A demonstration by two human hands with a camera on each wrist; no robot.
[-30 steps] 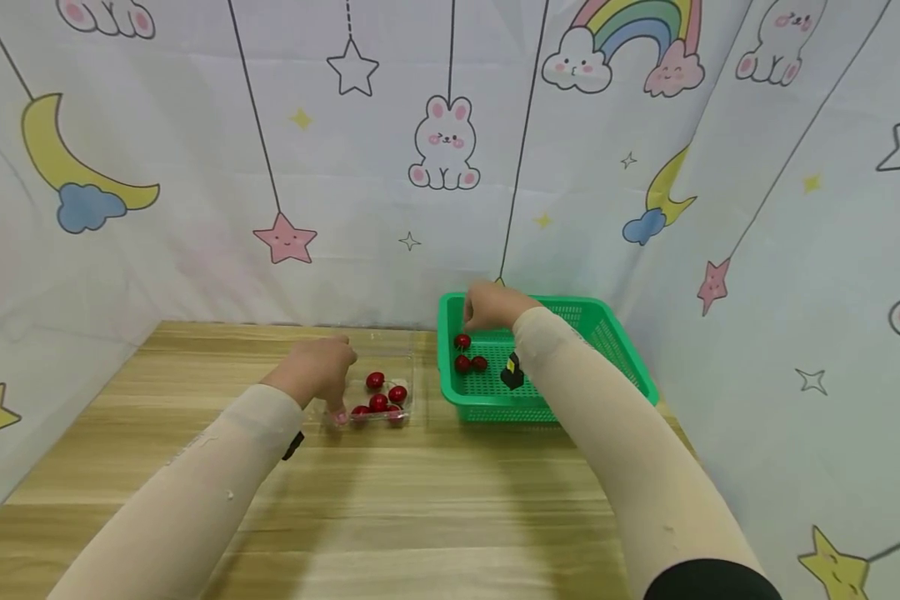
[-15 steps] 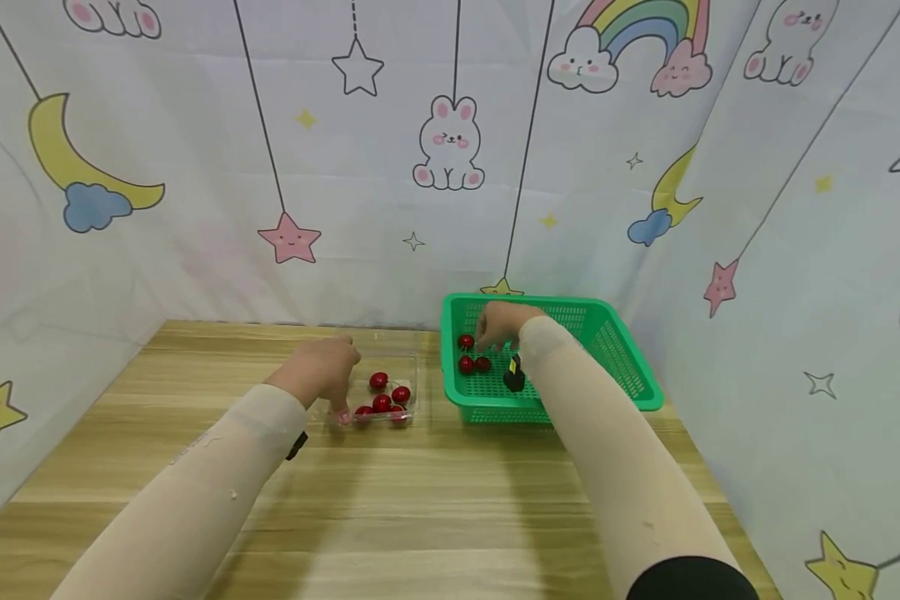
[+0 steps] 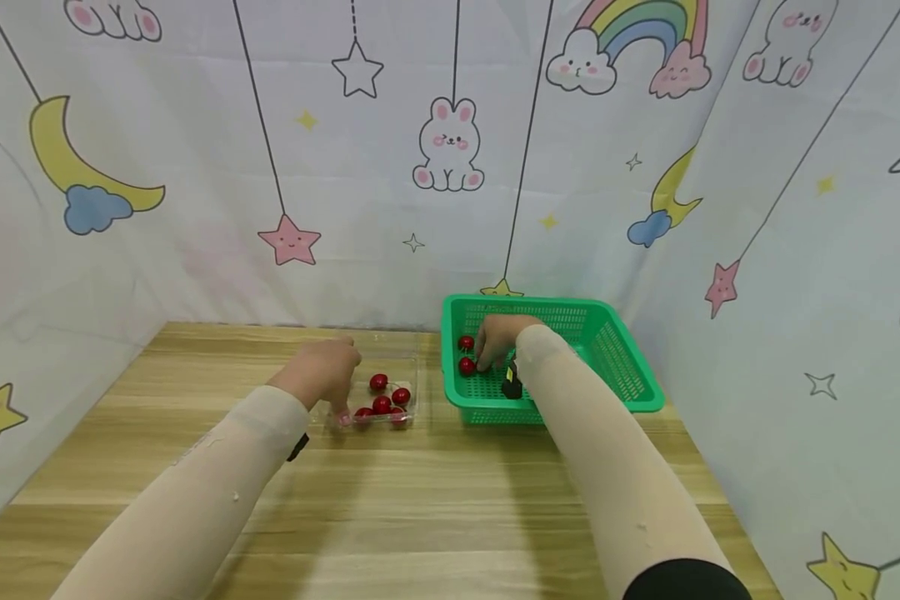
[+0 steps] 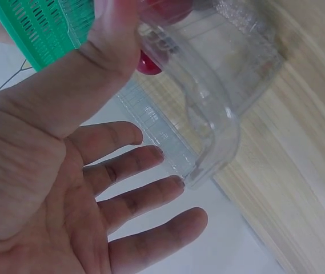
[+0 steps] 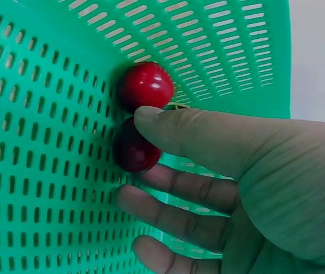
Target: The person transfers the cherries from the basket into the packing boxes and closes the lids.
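Inside the green basket (image 3: 607, 350), my right hand (image 3: 501, 333) reaches down at the left end, its thumb and index finger pinching a dark red cherry (image 5: 136, 151). Another red cherry (image 5: 148, 84) lies against it, a green stem beside it in the right wrist view. In the head view two cherries show left of the fingers; the pinched one is hidden. My left hand (image 3: 321, 371) is at the left side of a clear plastic box (image 3: 412, 379), thumb against its near wall. Its other fingers are relaxed and spread in the left wrist view. Several red cherries (image 3: 382, 405) lie in the box.
Both containers stand near the back of a wooden table (image 3: 420, 517), the box left of the basket. A printed white cloth (image 3: 375, 192) hangs right behind them, with another stretch along the right side. Black wrist cameras (image 3: 512, 383) sit under the wrists.
My right hand has come down from over the basket's left rim into the basket, and its fingers now cover one cherry. The left hand and the box hold their place.
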